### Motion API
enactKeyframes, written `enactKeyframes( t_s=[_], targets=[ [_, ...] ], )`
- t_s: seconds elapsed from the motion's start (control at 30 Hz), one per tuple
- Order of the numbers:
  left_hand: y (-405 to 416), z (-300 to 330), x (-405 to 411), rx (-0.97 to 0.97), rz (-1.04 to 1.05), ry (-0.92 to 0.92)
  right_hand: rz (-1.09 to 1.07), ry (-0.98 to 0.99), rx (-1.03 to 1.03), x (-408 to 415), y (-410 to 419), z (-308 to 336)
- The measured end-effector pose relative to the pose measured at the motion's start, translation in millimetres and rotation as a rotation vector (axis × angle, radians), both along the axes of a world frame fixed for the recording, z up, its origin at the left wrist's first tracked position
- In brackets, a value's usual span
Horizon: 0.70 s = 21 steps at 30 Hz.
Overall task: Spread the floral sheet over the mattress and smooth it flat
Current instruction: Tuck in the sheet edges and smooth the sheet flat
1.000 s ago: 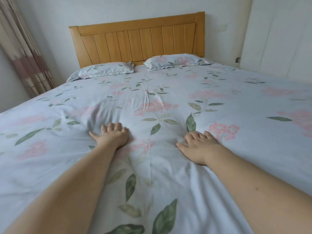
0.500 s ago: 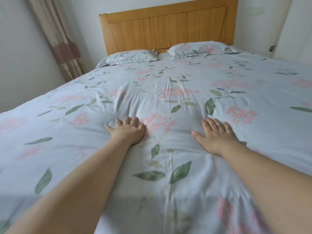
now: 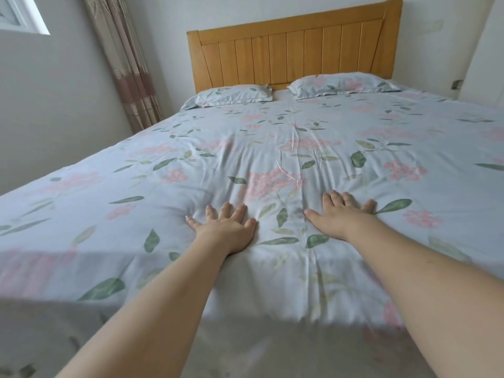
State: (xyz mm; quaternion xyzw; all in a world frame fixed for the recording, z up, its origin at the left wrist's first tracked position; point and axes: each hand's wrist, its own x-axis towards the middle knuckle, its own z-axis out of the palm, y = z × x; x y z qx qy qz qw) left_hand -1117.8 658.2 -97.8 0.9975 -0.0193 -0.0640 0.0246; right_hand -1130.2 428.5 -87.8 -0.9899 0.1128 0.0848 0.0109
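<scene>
1. The floral sheet already covers the whole mattress, from the pillows in the upper middle of the frame down to the near edge at the bottom, where it drapes over the side.
2. Both hands lie palm-down on it in the lower centre. The left hand has its fingers spread apart and pressed flat; the right hand, just to the right, is flat too, thumb held out and fingers slightly fanned. Neither grips any cloth.
3. To my eye the spreading is done and the smoothing is well along. What is left is a cluster of creases above and between the hands, running up toward the pillows, and some puckering around the left hand's fingertips.
4. The outer stretches toward the left and right of the frame look fairly flat already.
5. Around the bed: two matching pillows against a wooden headboard, a curtain at upper left, plain walls.
6. Nothing lies on the sheet to block a sweep; only the far creases seem a long reach.
</scene>
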Motion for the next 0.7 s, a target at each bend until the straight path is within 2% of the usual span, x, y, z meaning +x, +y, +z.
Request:
enactKeyframes(
  t_s=[0.27, 0.53, 0.7],
  targets=[
    [83.9, 20.0, -32.5, 0.018, -0.015, 0.088, 0.163, -0.016, 0.057, -21.8, 99.5, -0.2],
    [221.6, 24.2, -70.2, 0.029, 0.028, 0.028, 0.250, 0.015, 0.127, -51.7, 227.8, 9.1],
    [297.2, 24.6, -101.3, 0.072, -0.078, 0.008, 0.317, 0.038, 0.113, -76.2, 285.1, 13.0]
  ],
)
